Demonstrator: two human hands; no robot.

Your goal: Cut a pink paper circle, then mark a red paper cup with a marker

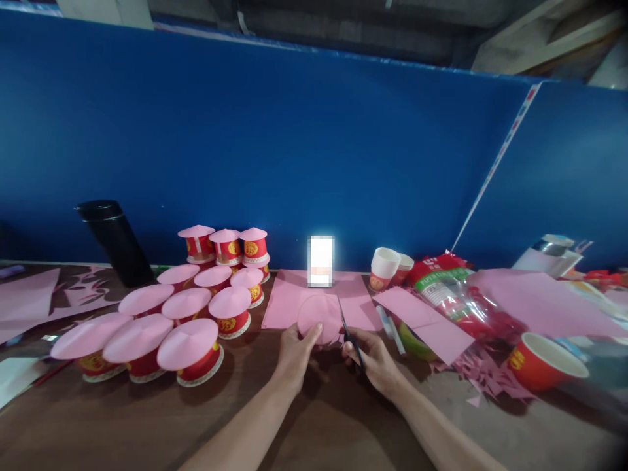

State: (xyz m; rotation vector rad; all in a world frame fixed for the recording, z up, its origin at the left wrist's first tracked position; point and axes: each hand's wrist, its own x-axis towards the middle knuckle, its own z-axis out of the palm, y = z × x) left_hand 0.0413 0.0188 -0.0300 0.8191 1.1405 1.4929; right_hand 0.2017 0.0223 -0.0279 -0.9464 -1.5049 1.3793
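Pinched in my left hand (297,353) is a round pink paper disc (320,317), its thumb lying across the lower edge. My right hand (373,358) is closed round a pair of dark scissors (352,337), whose blades point up and away just right of the disc. Blades and disc look close together, but I cannot tell if they touch. Behind the disc lie pink paper sheets (282,301) on the brown table. A bright phone-like screen (321,260), blurred out, stands upright behind them.
To the left stand several red paper cups with pink cone tops (189,347) and a black flask (115,242). On the right are white-rimmed cups (385,265), a red cup package (441,281), pink scraps (490,376) and an orange-red cup (547,363). A blue partition (294,144) rises behind.
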